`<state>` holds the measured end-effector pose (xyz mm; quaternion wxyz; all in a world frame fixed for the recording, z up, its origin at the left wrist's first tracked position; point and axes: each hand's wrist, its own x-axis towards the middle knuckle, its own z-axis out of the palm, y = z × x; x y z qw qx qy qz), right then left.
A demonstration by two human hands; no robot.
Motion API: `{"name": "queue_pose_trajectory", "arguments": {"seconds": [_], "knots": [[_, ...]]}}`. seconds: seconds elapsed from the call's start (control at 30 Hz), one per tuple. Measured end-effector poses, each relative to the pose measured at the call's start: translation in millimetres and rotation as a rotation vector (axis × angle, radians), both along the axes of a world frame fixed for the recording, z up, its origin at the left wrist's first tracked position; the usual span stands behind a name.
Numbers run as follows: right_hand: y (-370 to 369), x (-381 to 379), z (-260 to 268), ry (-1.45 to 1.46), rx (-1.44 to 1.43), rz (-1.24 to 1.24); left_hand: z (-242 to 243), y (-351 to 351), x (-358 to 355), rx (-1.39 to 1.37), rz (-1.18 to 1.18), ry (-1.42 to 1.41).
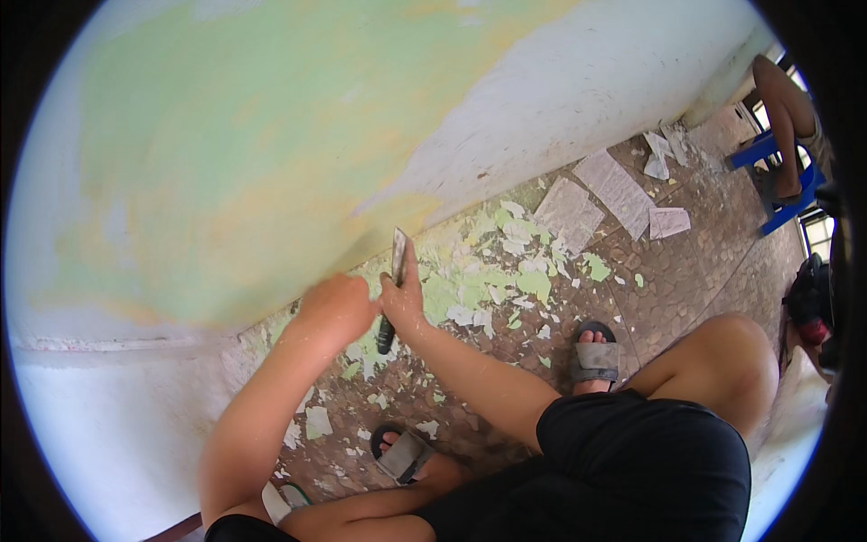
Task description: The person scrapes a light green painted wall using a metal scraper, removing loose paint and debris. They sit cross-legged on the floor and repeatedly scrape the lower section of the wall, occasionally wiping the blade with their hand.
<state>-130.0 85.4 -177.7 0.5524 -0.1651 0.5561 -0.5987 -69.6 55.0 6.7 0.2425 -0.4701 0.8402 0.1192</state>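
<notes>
My right hand [404, 301] holds a narrow scraper or knife [397, 261], its pale metal blade pointing up towards the wall and its black handle end sticking out below the palm. Close beside it on the left is my left hand [342, 305], back towards the camera, fingers curled and slightly blurred; whether anything is inside it is hidden. Both hands are near the foot of a wall [223, 169] with patchy green, yellowish and white paint. Flakes of green and white paint [467, 278] lie on the floor beneath and beyond the hands.
Pale tile-like sheets [613, 190] and smaller pieces [669, 222] lie on the brown patterned floor [684, 271] along the wall. My sandalled feet [596, 356] rest among paint flakes. At the far right, another person's bare leg [786, 115] shows by a blue plastic stool [786, 203].
</notes>
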Motion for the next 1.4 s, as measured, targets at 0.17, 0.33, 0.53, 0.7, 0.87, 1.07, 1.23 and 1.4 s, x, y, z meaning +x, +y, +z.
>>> {"name": "queue_pose_trajectory", "arguments": {"seconds": [0.17,0.33,0.53,0.7,0.87,1.07,1.23,1.4], "knots": [[-4,-8,-33,0.169,-0.161,-0.073,31,-46,-4,-1.140,-0.303,0.475],[-28,-22,-42,0.444,-0.218,-0.064,43,-106,5,-1.629,-0.452,0.521],[-48,-29,-17,0.403,-0.329,-0.196,30,-126,13,-1.670,-0.516,0.542],[-46,-31,-22,0.300,-0.359,-0.281,28,-126,13,-1.645,-0.504,0.576],[-47,-35,-27,0.325,-0.119,-0.077,30,-123,12,-1.646,-0.485,0.610],[-46,-26,-20,0.088,-0.172,-0.178,32,-116,12,-1.597,-0.437,0.567],[-48,-26,-8,0.051,-0.252,-0.297,37,-109,19,-1.572,-0.472,0.459],[-43,-26,-7,-0.019,-0.133,-0.103,36,-104,17,-1.552,-0.419,0.472]]}}
